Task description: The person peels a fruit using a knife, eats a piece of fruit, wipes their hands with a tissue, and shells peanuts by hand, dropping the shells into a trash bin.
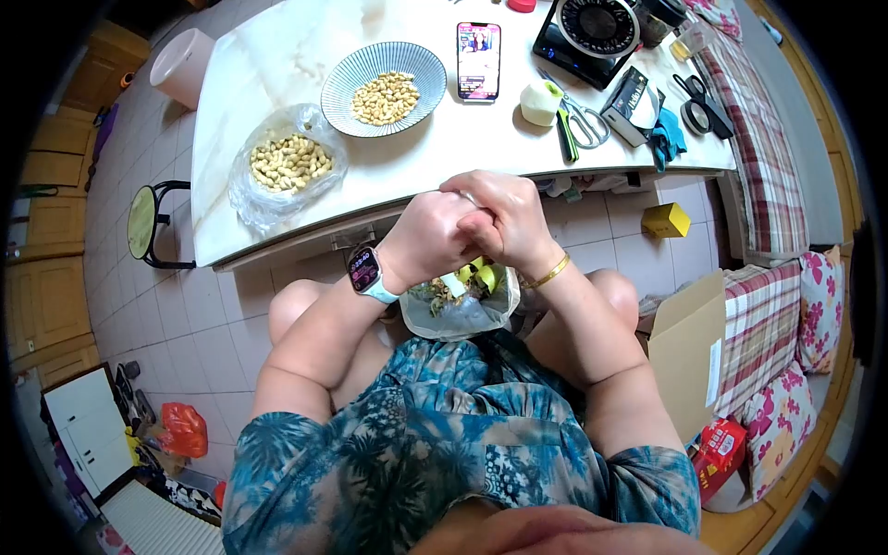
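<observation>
Left hand (427, 231) and right hand (507, 215) are meeting, fingers curling together; whatever they may be gripping is hidden, so can't tell. Left wrist is wearing a smartwatch with a pale mint strap (365, 270), right a thin gold-coloured bangle (552, 270). Both are hovering over an open bin with a translucent plastic liner (437, 328), which is holding yellow-green peels (483, 275) and other scraps.

Beyond, on the white marble-patterned table (509, 148): a clear plastic bag (248, 199) is sitting near left, holding tan unshelled peanuts (291, 164). Just beside it, farther off, a round blue-and-white striped bowl (427, 92) is holding pale shelled peanuts (384, 99). Right of the bowl, a lit smartphone (478, 62) is lying flat. Farther right, a pale green peeled round fruit (539, 103) is resting beside grey-handled scissors (585, 127). A black electric cooktop (592, 37) is standing at the far right.

On the floor, right, a yellow box (666, 220) is lying.
</observation>
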Motion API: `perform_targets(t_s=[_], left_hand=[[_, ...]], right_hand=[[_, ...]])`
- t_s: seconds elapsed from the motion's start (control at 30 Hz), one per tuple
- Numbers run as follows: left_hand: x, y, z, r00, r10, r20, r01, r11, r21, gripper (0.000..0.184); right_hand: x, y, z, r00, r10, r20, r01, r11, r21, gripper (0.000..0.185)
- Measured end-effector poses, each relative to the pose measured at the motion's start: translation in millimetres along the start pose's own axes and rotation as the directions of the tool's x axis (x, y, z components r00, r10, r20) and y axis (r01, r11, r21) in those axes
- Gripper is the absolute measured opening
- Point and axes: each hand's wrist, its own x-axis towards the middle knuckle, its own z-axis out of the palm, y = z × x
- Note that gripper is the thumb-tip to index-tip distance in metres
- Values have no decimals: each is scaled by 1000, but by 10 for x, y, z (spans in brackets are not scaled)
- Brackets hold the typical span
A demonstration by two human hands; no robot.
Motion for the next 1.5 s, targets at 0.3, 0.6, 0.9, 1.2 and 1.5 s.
perform_targets(t_s=[0.3,0.6,0.9,1.2,1.5], left_hand=[[25,74,-48,835,-494,242,466,402,-788,27],[151,113,36,741,-652,159,275,79,-958,50],[52,-140,28,713,-683,-159,319,519,-793,16],[120,-189,-110,641,-650,-409,213,662,-718,13],[149,-132,-107,614,-647,-452,296,720,-628,25]], right_hand=[[64,40,-111,973,-81,-218,65,995,-77,12],[43,64,-47,960,-23,-279,42,997,63,30],[11,165,-10,905,369,-210,-275,887,372,34],[30,298,-127,761,648,-28,-459,567,684,15],[-2,242,-253,786,453,-420,-194,827,528,14]])
